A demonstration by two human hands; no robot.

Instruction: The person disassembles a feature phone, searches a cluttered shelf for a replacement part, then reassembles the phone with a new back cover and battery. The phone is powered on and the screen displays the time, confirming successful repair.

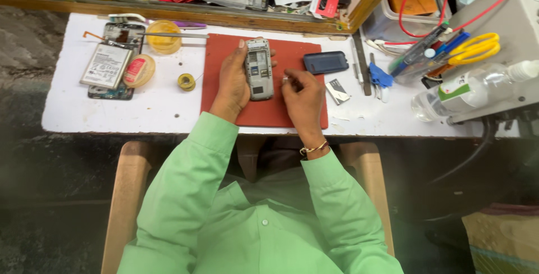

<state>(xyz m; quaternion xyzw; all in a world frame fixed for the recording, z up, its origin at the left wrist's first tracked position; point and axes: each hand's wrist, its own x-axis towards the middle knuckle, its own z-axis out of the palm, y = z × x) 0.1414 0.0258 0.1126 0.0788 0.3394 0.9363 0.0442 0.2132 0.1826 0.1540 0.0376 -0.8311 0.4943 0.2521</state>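
Red rubbery matting covers the middle of the white worktable, and over it the left hand is wrapped around a small grey phone with its back off, innards facing up. The right hand sits just right of the phone, fingertips pinched on something tiny and pale; what it is cannot be made out. The phone looks light and rigid, yet its exposed board seems delicate, so the long side edges are the safest grip, as the left hand has it. Its dark back cover lies at the mat's right edge. Left of the mat lie an opened smartphone with its battery, round yellow tins and a solder spool. Right of it stand yellow scissors and a clear bottle. The cramped bench fronts a cluttered glass-topped counter.
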